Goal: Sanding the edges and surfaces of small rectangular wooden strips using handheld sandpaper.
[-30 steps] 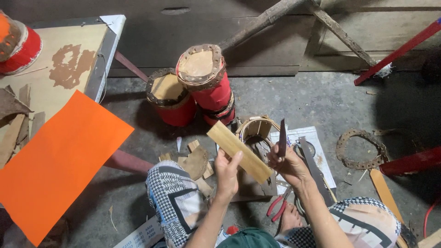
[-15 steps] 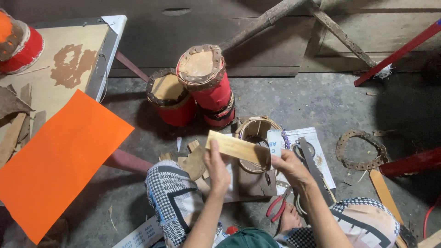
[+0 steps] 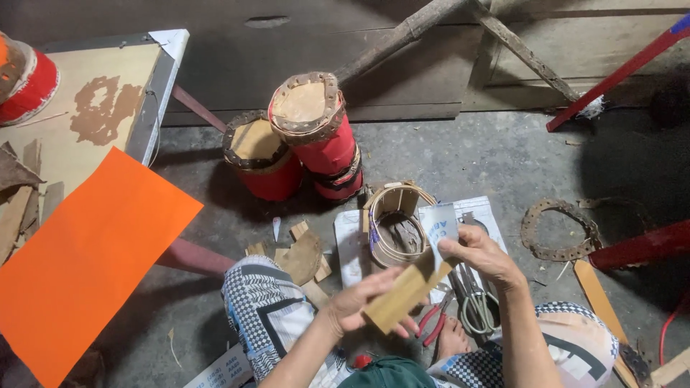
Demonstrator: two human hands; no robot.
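Observation:
My left hand [image 3: 359, 305] grips a flat tan wooden strip [image 3: 404, 296] by its lower end and holds it tilted over my lap. My right hand [image 3: 483, 255] holds a flat pale grey blade [image 3: 440, 226] upright between thumb and fingers, with its fingers at the strip's upper end. Just beyond both hands, an open round bamboo frame [image 3: 395, 223] stands on a printed white paper sheet [image 3: 481, 212] on the floor. My knees in patterned cloth [image 3: 266, 309] show below.
Two red drums with leather tops [image 3: 316, 136] [image 3: 260, 154] stand behind the frame. Wood scraps [image 3: 302, 253] lie to its left, red-handled pliers [image 3: 431, 325] and shears [image 3: 471, 305] near my foot. An orange sheet [image 3: 86, 266] hangs off a low table [image 3: 108, 108]. A perforated leather ring [image 3: 560, 230] lies right.
The strip has come down from over the frame toward my lap and turned to the opposite slant. My right hand has turned the blade so that its flat face shows.

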